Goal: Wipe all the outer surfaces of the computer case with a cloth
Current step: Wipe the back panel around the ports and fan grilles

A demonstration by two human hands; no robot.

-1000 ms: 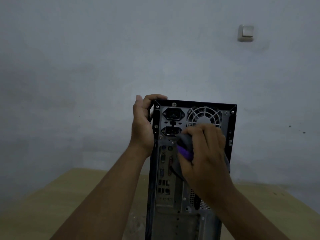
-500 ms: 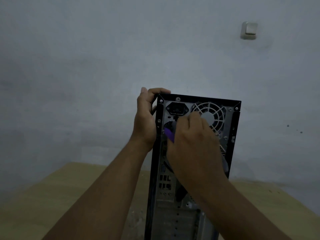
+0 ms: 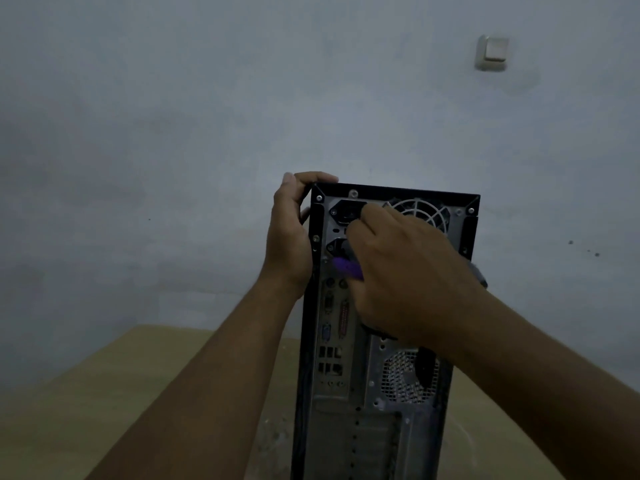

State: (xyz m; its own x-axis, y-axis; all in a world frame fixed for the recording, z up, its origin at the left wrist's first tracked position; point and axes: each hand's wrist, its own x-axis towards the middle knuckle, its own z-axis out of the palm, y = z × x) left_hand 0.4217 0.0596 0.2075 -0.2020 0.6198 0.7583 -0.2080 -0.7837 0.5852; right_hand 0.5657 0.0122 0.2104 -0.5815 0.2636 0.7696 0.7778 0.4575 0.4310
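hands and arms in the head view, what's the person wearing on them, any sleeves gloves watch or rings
Nothing is worn. The left hand and right hand have no gloves, and no ring, watch or bracelet shows on the fingers or wrists in this dim light. The left forearm and right forearm run bare to the frame edge, so no sleeve is in view.

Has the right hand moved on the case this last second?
Yes: the right hand, holding the cloth, climbed the computer case; fingertips over the top power socket beside the fan grille.
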